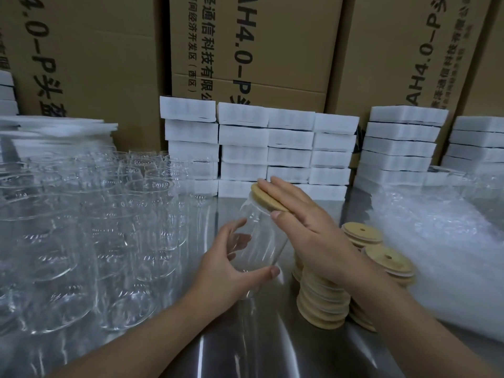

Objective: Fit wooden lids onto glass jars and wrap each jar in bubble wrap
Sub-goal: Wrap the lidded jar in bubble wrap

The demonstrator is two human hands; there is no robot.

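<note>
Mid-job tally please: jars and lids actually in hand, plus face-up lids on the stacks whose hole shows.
Glass jar, gripped by left hand: 1
Wooden lid, pressed on it by right hand: 1
Stack-top lids with hole showing: 2
Total: 4
Loose jars at left overlap too much to count.

Dim, flat indoor light with cool grey cast; no hard shadows. Long soft glare streaks on steel table [245,347] at bottom centre. Tiny white glints on crowded glass jars [68,241] at left, outlines smeared, hard to separate. At centre, held jar [261,238] nearly invisible against table. Evenly lit, slightly soft: left hand [221,271], right hand [308,230]. At right, bubble wrap [436,241] hazy, washed pale. Faint shadow beside lid stack [323,304]. Wide-angle bending: cardboard boxes [259,36] lean outward toward upper corners; corners darker, forearms stretched at bottom edge.
</note>
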